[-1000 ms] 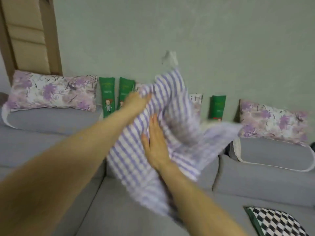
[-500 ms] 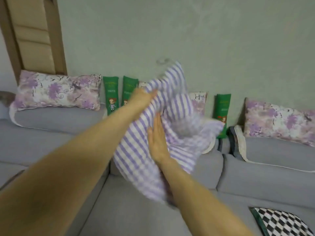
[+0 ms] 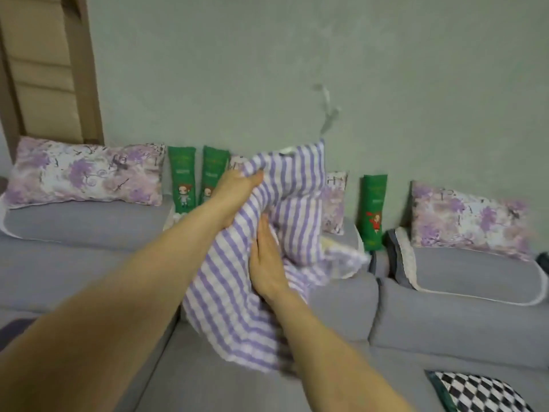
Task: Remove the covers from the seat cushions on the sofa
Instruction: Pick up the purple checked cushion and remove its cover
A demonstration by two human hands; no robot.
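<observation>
A purple-and-white striped cushion cover (image 3: 234, 295) hangs bunched in the air over the middle of the grey sofa (image 3: 445, 325). My left hand (image 3: 237, 188) pinches its upper edge from the left. My right hand (image 3: 269, 263) lies flat against the middle of the cloth with the fingers pointing up, pressing into it. A white cord (image 3: 326, 111) trails up from the cover's top corner. Whether a cushion is still inside the cover is hidden by the folds.
Floral purple pillows lie on the sofa back at left (image 3: 86, 173) and right (image 3: 469, 218). Green printed cushions (image 3: 181, 179) (image 3: 373, 212) stand against the wall. A black-and-white checked cushion (image 3: 478, 394) lies at bottom right. A wooden door frame (image 3: 86, 69) is at top left.
The striped cover has dropped lower and bunched together more; its loose right flap has fallen in. Both hands kept their hold, and the view shifted slightly.
</observation>
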